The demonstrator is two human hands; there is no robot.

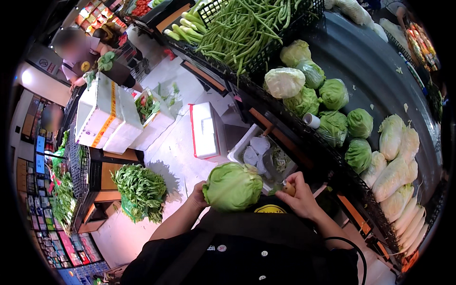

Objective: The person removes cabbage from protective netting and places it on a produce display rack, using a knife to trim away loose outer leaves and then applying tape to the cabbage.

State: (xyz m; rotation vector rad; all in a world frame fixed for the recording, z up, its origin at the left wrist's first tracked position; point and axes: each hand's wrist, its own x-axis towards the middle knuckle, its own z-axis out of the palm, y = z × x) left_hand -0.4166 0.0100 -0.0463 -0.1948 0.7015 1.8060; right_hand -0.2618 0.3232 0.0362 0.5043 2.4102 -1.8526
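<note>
In front of my chest, my left hand (pixel 199 195) is closed around the side of a large round green cabbage (pixel 232 186), whose outer leaves are whole. My right hand (pixel 304 198), a little to the cabbage's right and apart from it, grips a small tool with a tan handle (pixel 289 188); its working end is too hidden to name. Just beyond both hands, a white foam box (pixel 236 151) on the floor contains pale netting and leaf scraps. On the dark display shelf to the right sit several green cabbages (pixel 334 93), one pale and wrapped in film (pixel 284 83).
Napa cabbages (pixel 394 175) and white radishes (pixel 412 228) lie at the shelf's near end; green beans (pixel 247 28) fill a black crate at its far end. A closed foam box (pixel 207 130), stacked foam boxes (pixel 107 111) and leafy greens (pixel 140 190) stand left. A person (pixel 85 52) works beyond.
</note>
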